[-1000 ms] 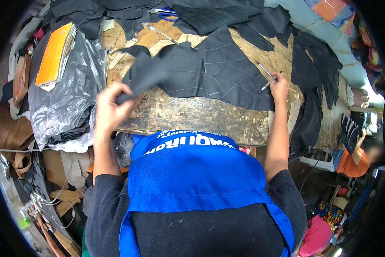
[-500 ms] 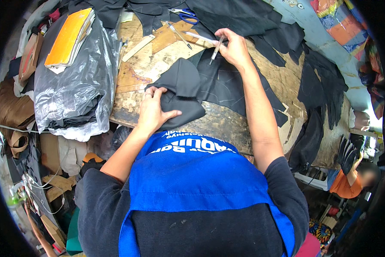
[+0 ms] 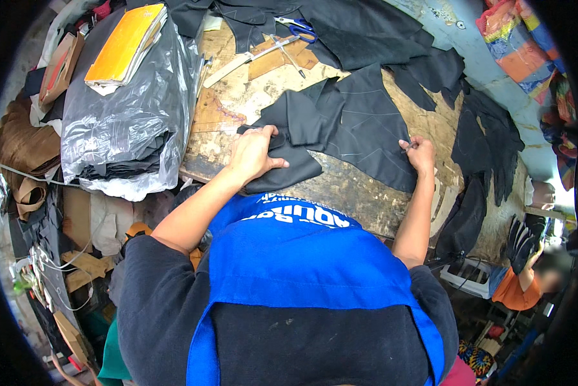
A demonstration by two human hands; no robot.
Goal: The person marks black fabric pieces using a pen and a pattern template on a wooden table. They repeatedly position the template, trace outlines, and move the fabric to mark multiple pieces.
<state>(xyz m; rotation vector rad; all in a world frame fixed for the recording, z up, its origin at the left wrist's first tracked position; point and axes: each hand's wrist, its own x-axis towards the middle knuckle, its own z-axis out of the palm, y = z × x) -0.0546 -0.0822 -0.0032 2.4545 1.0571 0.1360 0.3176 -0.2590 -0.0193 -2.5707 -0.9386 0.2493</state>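
Moved down since half a second ago: right hand (image 3: 419, 154), from the far side of the cloth near the scissors to the near right edge of the black cloth piece (image 3: 360, 128); left hand (image 3: 253, 154) slid only a little, staying on the folded flap.

Left hand flat, fingers spread, pressing down on the folded left part of the black cloth piece; not gripping, just holding it still. Right hand curled into a fist, pinching the cloth's right edge, with a small thin tool in it; too small to tell what kind.

Black cloth piece lying on the worn wooden table (image 3: 360, 193), in the middle, right in front of the body; faint chalk lines drawn across it; left part folded over onto itself.

More black cloth pieces (image 3: 482, 135) heaped along the far side and hanging off the right end of the table. Blue-handled scissors (image 3: 298, 27) far back, well apart from both hands; a wooden ruler (image 3: 250, 58) near them, lying flat. Left of the table, a shiny plastic bag (image 3: 121, 128) stuffed with dark cloth, with a yellow book (image 3: 125, 45) on top. Blue apron (image 3: 302, 257) over a dark shirt, filling the bottom of the view. Another person in orange (image 3: 514, 289) low on the right, blurry.
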